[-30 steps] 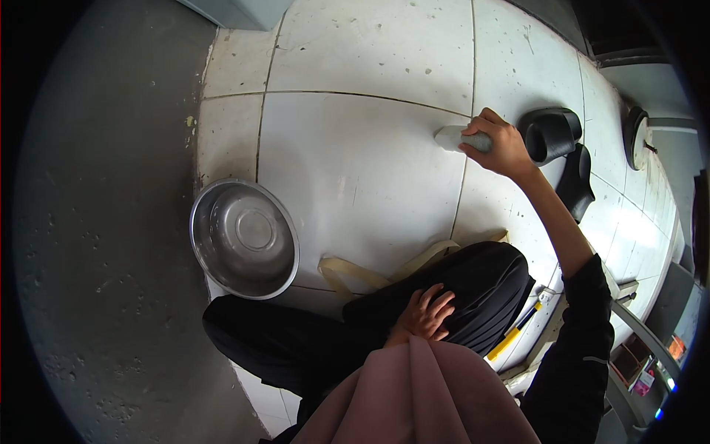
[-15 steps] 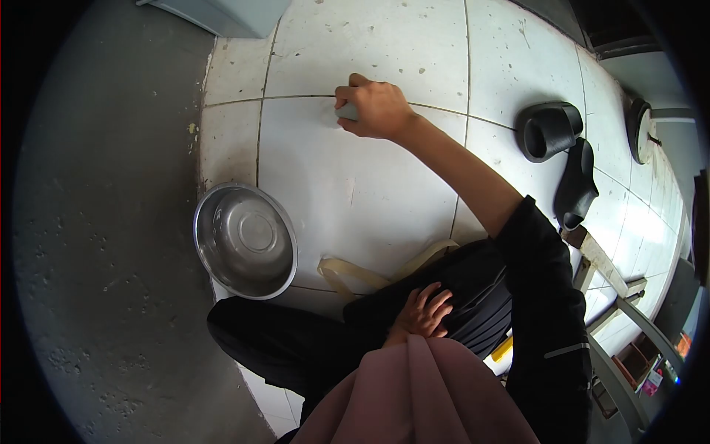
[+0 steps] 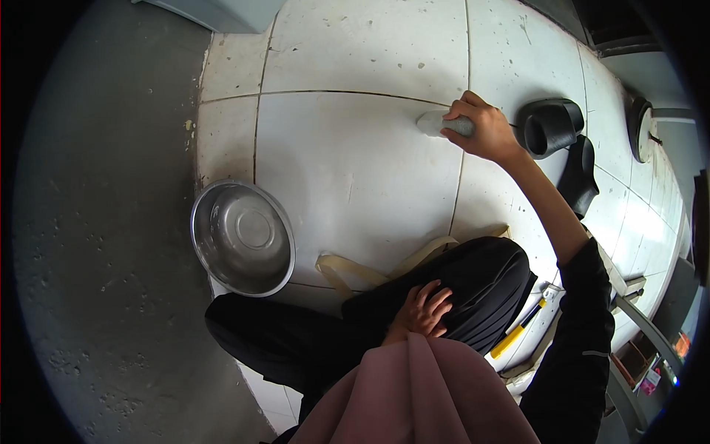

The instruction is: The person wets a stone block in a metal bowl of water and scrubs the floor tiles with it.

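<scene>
My right hand (image 3: 482, 127) is closed around a pale grey oblong thing (image 3: 460, 126), whose kind I cannot make out. It is pressed on or just over the white floor tiles (image 3: 355, 155), near a grout line, with its whitish end pointing left. My left hand (image 3: 423, 311) lies on my dark-trousered thigh, fingers somewhat spread and holding nothing. The pink cloth over my chest hides its forearm. A shiny steel bowl (image 3: 244, 237) stands upright on the floor to the left, apart from both hands.
Black slippers (image 3: 549, 127) lie just right of my right hand. A beige strap (image 3: 344, 270) runs beside my leg. A tool with a yellow-and-black handle (image 3: 510, 340) lies right of my knee. Metal frame bars (image 3: 651, 322) stand at the right; a grey surface (image 3: 111, 222) spans the left.
My right hand has moved right across the tiles with the grey thing, towards the slippers. The yellow-handled tool shows more now. My left hand stays put.
</scene>
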Available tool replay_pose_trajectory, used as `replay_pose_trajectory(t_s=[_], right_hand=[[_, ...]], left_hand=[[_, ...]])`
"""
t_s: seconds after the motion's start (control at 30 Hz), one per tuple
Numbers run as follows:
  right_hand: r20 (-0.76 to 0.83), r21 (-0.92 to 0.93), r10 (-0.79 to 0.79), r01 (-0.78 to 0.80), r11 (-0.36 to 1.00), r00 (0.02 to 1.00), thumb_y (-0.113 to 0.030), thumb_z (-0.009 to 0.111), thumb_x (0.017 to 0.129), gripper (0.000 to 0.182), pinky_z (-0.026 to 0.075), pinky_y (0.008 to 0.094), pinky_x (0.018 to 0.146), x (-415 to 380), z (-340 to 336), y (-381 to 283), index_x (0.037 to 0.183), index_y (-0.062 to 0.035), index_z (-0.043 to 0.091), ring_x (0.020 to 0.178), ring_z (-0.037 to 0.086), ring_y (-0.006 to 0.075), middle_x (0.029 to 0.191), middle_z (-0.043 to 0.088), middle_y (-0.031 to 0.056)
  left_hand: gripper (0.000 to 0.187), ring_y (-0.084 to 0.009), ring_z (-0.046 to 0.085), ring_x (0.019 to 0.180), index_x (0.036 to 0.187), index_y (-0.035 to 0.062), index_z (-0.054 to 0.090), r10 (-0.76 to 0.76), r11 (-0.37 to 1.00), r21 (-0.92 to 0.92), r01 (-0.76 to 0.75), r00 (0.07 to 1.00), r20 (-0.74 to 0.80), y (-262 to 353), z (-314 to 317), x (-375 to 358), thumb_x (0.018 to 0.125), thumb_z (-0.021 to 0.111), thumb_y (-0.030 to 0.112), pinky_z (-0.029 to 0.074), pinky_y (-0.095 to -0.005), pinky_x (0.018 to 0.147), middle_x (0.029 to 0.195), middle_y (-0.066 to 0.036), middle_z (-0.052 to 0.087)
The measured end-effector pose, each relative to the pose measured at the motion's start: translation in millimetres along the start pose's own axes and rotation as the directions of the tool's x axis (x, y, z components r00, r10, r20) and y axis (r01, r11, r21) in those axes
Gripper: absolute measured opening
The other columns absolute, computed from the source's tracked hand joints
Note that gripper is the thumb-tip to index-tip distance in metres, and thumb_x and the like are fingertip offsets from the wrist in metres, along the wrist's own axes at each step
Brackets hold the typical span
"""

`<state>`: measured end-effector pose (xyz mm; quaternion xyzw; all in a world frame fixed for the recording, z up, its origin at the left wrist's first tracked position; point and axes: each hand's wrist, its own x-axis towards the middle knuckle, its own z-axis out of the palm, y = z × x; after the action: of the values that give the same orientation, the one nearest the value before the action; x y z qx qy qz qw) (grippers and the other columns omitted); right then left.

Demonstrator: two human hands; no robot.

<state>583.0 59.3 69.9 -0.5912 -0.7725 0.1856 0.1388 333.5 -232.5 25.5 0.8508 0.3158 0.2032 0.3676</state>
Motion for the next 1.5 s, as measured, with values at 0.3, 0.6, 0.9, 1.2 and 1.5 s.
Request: replay_pose_trajectory(t_s=[0.3, 0.6, 0.9, 1.2, 1.5], right_hand=[[-0.111, 0.052, 0.0, 0.006, 0.999, 0.994, -0.022, 0.075, 0.071, 0.022, 0.056, 0.0393, 0.066, 96.0, 71.7, -99.7, 0.089, -0.0148, 0.064, 0.072, 0.065, 0.0284, 0.093, 0.06, 0.0046], [0.042, -0.132, -0.063, 0.068, 0.989, 0.997, -0.02, 0.076, 0.073, 0.022, 0.056, 0.0366, 0.069, 34.9, 9.5, -41.3, 0.091, -0.0148, 0.065, 0.078, 0.067, 0.0246, 0.095, 0.06, 0.0031], [-0.105, -0.027, 0.117, -0.12, 0.992, 0.988, -0.021, 0.076, 0.073, 0.02, 0.055, 0.0389, 0.069, -4.6, -24.4, 6.4, 0.088, -0.0126, 0.066, 0.076, 0.066, 0.0289, 0.088, 0.061, 0.0051], [-0.103, 0.034, 0.008, -0.005, 0.999, 0.995, -0.021, 0.076, 0.073, 0.019, 0.055, 0.0378, 0.068, 52.7, 23.8, -26.9, 0.087, -0.0138, 0.065, 0.074, 0.066, 0.0266, 0.088, 0.06, 0.0037], [0.006, -0.018, -0.03, 0.03, 0.999, 1.0, -0.026, 0.073, 0.074, 0.022, 0.055, 0.0396, 0.072, 129.6, 63.1, -100.6, 0.093, -0.0169, 0.065, 0.08, 0.066, 0.0282, 0.099, 0.061, 0.0069]], left_hand=[[0.035, -0.0344, 0.037, 0.126, 0.097, 0.0123, 0.055, 0.021, 0.999, 0.029, -0.022, 1.0, 0.021, 1.2, -6.6, 6.6, 0.071, 0.061, 0.034, 0.043, -0.0507, 0.09, 0.13, -0.008, 0.041], [0.034, -0.0346, 0.037, 0.126, 0.097, 0.0138, 0.054, 0.026, 0.999, 0.037, -0.025, 0.999, -0.043, -0.2, -2.9, 5.2, 0.072, 0.06, 0.036, 0.043, -0.0509, 0.089, 0.13, -0.008, 0.043], [0.045, -0.0341, 0.036, 0.126, 0.1, 0.0153, 0.053, 0.006, 1.0, -0.003, -0.006, 1.0, -0.023, -2.8, 3.2, 1.1, 0.064, 0.069, 0.037, 0.043, -0.0508, 0.089, 0.132, -0.007, 0.041], [0.043, -0.0338, 0.036, 0.127, 0.103, 0.0152, 0.055, 0.026, 1.0, -0.017, -0.026, 0.999, -0.023, -2.3, 4.7, 0.3, 0.069, 0.065, 0.04, 0.041, -0.0512, 0.092, 0.133, -0.007, 0.04], [0.04, -0.0339, 0.036, 0.127, 0.102, 0.0142, 0.055, 0.028, 1.0, 0.012, -0.028, 0.999, -0.015, -1.0, -0.8, 4.0, 0.069, 0.063, 0.036, 0.043, -0.0514, 0.09, 0.132, -0.007, 0.042]])
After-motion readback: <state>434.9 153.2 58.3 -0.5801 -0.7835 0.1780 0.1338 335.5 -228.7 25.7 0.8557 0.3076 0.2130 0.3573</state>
